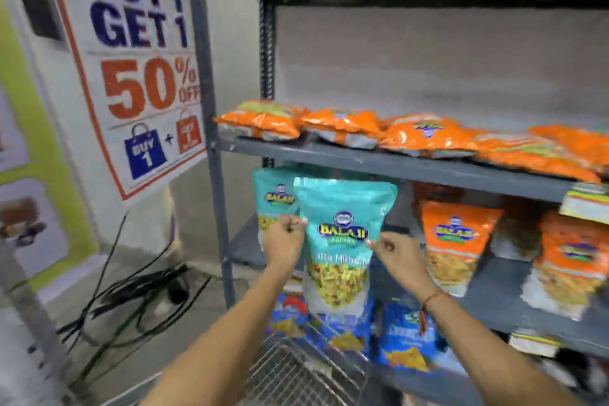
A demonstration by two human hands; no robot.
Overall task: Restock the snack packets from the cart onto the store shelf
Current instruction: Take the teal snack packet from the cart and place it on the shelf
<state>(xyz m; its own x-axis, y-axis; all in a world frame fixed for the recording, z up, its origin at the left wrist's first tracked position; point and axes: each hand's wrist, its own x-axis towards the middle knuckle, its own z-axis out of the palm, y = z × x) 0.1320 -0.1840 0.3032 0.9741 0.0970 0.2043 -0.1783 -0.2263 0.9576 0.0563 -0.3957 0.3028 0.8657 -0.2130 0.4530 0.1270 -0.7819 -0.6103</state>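
I hold a teal snack packet (339, 241) upright in front of the middle shelf (504, 303), at its left end. My left hand (285, 237) pinches its left edge and my right hand (395, 254) pinches its right edge. Another teal packet (273, 198) stands on that shelf just behind and to the left. Orange packets (456, 241) stand further right on the same shelf. The wire cart (296, 372) is below my arms, with blue packets (405, 339) behind it.
Orange packets (425, 137) lie flat on the upper shelf (395, 168). A grey upright post (211, 128) frames the rack's left side. A sale poster (131, 59) hangs on the left, and black cables (131, 300) trail across the floor below it.
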